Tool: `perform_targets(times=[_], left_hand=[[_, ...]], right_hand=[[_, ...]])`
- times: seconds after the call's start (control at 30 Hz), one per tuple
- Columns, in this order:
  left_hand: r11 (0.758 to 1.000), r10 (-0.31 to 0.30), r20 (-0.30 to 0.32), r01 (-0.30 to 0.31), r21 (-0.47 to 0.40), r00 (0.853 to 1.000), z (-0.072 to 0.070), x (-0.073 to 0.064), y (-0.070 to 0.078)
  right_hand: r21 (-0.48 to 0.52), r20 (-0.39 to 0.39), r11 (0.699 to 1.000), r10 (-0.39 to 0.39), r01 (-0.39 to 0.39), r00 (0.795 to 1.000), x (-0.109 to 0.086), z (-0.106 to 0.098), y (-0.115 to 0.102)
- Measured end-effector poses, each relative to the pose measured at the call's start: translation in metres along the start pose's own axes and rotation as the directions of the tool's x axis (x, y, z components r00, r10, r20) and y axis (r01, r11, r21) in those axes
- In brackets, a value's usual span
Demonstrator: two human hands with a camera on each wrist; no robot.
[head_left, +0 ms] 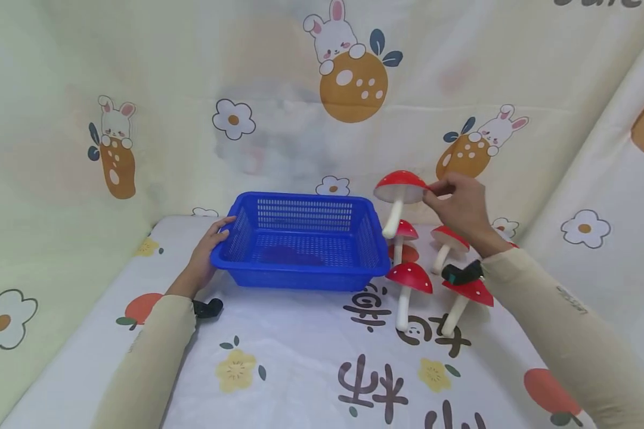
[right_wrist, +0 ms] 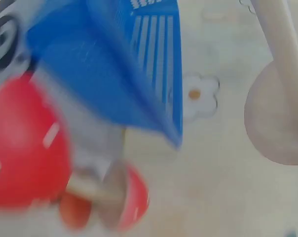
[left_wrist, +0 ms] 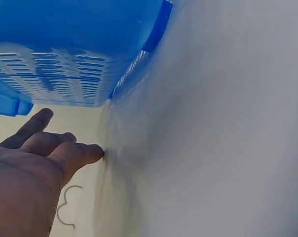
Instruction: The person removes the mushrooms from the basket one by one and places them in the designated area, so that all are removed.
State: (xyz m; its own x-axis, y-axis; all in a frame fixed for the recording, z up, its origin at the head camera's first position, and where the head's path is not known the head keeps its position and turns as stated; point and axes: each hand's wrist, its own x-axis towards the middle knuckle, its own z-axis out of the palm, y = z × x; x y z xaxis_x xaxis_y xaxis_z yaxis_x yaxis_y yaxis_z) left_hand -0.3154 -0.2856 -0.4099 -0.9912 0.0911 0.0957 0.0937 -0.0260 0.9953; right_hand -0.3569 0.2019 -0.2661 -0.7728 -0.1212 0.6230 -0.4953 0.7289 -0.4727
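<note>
My right hand [head_left: 458, 202] pinches the cap edge of a red toy mushroom [head_left: 399, 187] with white dots and a pale stem. That mushroom hangs in the air just beyond the right rim of the blue plastic basket [head_left: 300, 280], its stem pointing down and left. In the right wrist view, the held mushroom's pale stem [right_wrist: 282, 44] and cap underside show at the right edge. At the basket's left side, my left hand [head_left: 206, 250] has its fingers at the rim. The left wrist view shows the left hand [left_wrist: 35, 168] with loosely bent fingers beside the slotted basket wall [left_wrist: 65, 69].
Several more mushrooms lie right of the basket, including a near one [head_left: 410, 277], one beside it [head_left: 467, 292], one farther back [head_left: 451, 238] and one by the basket wall [head_left: 405, 231]. A printed white cloth [head_left: 290, 339] covers the table. A patterned curtain [head_left: 279, 71] stands behind.
</note>
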Motion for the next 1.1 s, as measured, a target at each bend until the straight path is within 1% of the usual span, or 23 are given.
perform_targets(times=[0.1,0.23,0.37,0.47,0.53,0.63,0.7,0.77,0.87,0.9,0.93,1.0,1.03,1.07,1.1], left_hand=[[1.000,-0.012,-0.006,0.012,-0.002,1.000,-0.003,0.001,0.001],[0.999,-0.033,-0.009,0.033,-0.004,0.999,-0.003,0.002,0.000],[0.999,-0.043,-0.014,0.043,-0.001,0.999,-0.002,0.002,-0.001],[0.999,-0.039,-0.016,0.039,-0.003,0.999,-0.002,0.000,-0.001],[0.999,-0.034,-0.023,0.034,0.009,0.999,-0.003,-0.001,0.001],[0.999,-0.023,-0.035,0.025,0.038,0.999,-0.005,-0.004,0.004],[0.997,-0.020,-0.046,0.023,0.079,0.999,-0.008,-0.005,0.006],[0.991,-0.019,-0.054,0.026,0.134,0.998,-0.012,-0.005,0.007],[0.967,-0.015,-0.074,0.034,0.254,0.997,-0.020,-0.007,0.009],[0.951,-0.013,-0.082,0.037,0.307,0.997,-0.022,-0.009,0.012],[0.923,-0.008,-0.091,0.042,0.382,0.996,-0.024,-0.011,0.016],[0.846,-0.005,-0.093,0.053,0.530,0.996,-0.022,-0.017,0.030],[0.799,-0.009,-0.084,0.058,0.598,0.996,-0.018,-0.021,0.040],[0.742,-0.021,-0.072,0.063,0.667,0.997,-0.013,-0.027,0.052],[0.679,-0.028,-0.050,0.056,0.732,0.998,-0.006,-0.034,0.065]], right_hand=[[-0.041,-0.013,0.998,0.055,-0.056,0.998,-0.019,-0.029,0.016],[-0.123,-0.032,0.982,0.138,-0.141,0.990,-0.047,-0.062,0.043],[-0.193,-0.074,0.965,0.167,-0.178,0.983,-0.077,-0.091,0.068],[-0.253,-0.080,0.945,0.195,-0.209,0.978,-0.097,-0.108,0.082],[-0.286,-0.059,0.926,0.238,-0.245,0.969,-0.108,-0.115,0.092],[-0.314,-0.019,0.903,0.302,-0.293,0.953,-0.121,-0.120,0.108],[-0.331,0.003,0.883,0.354,-0.333,0.935,-0.129,-0.121,0.120],[-0.346,0.016,0.862,0.400,-0.370,0.916,-0.138,-0.119,0.131],[-0.353,0.038,0.847,0.437,-0.397,0.899,-0.150,-0.113,0.148],[-0.355,0.047,0.847,0.440,-0.397,0.897,-0.153,-0.110,0.153],[-0.356,0.060,0.848,0.441,-0.393,0.896,-0.157,-0.107,0.157],[-0.362,0.092,0.851,0.439,-0.381,0.894,-0.161,-0.103,0.165],[-0.366,0.115,0.852,0.441,-0.375,0.890,-0.163,-0.101,0.167],[-0.371,0.142,0.851,0.446,-0.370,0.883,-0.164,-0.101,0.168],[-0.378,0.175,0.850,0.454,-0.366,0.874,-0.165,-0.102,0.168]])
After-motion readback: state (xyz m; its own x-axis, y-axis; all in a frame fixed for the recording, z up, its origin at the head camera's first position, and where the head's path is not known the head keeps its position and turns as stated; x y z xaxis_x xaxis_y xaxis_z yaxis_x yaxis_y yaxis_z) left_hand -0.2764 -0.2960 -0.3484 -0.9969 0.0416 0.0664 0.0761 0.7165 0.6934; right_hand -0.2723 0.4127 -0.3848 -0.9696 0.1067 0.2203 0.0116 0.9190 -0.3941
